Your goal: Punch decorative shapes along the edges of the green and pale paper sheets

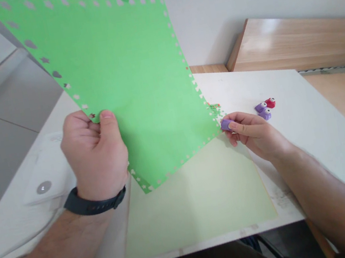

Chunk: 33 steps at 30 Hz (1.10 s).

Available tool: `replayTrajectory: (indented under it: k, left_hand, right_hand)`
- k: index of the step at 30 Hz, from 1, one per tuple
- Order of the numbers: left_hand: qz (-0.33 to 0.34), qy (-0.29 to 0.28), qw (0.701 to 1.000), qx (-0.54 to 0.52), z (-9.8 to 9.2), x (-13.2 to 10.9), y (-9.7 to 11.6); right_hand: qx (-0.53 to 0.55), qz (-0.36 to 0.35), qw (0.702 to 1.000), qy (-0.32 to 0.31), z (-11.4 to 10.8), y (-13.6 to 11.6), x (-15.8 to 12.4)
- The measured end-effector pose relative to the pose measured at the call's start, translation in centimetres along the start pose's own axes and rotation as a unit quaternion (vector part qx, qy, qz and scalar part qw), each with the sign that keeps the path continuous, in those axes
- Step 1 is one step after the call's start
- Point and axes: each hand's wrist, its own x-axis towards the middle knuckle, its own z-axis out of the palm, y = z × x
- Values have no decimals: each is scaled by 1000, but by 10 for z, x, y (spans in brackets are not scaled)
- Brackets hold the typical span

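Note:
A green paper sheet (136,77) is held up tilted above the table, its edges lined with small punched shapes such as stars and hearts. My left hand (96,151) grips the sheet's left edge, thumb in front and fingers curled behind. At the sheet's lower right corner, my right hand (248,131) pinches a purple craft punch (227,125) between thumb and fingers. The punch touches or overlaps that corner; whether paper sits in its slot, I cannot tell. Beyond it lies a small pile of green paper bits (215,109), with a few orange ones.
Two purple punches (263,112) and a red punch (270,103) lie right on the white table (298,142). A pale green mat (199,204) is under the sheet. A white device (50,177) with a cable sits left. A wooden board (297,42) stands behind.

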Motion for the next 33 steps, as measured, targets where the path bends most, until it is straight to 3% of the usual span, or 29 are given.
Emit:
replayTrajectory:
  k: [3,10,15,19,23,28,33]
  left_hand:
    - [41,19,999,13,1,0,-2]
    - [47,29,998,17,2,1,-5]
    - [41,28,999,16,2,0,0]
    - [47,27,998,23,2,0,-2]
    - [48,26,998,32,2,0,-5]
    - [47,19,998,45,1,0,-10]
    - [50,28,998,18,3,1,-9]
  right_hand:
    - [-7,-10,1000,14,-2,0,1]
    - [-83,-52,993,67,-1,3,7]
    - [-234,-149,949,151,-5,10,14]
    - [-299,-157,924,178,-10,16,17]
    - [-269,-160,935,165,-9,16,17]
    - [-183,-109,974,73,0,15,17]
    - [-187,-149,963,127,-1,16,20]
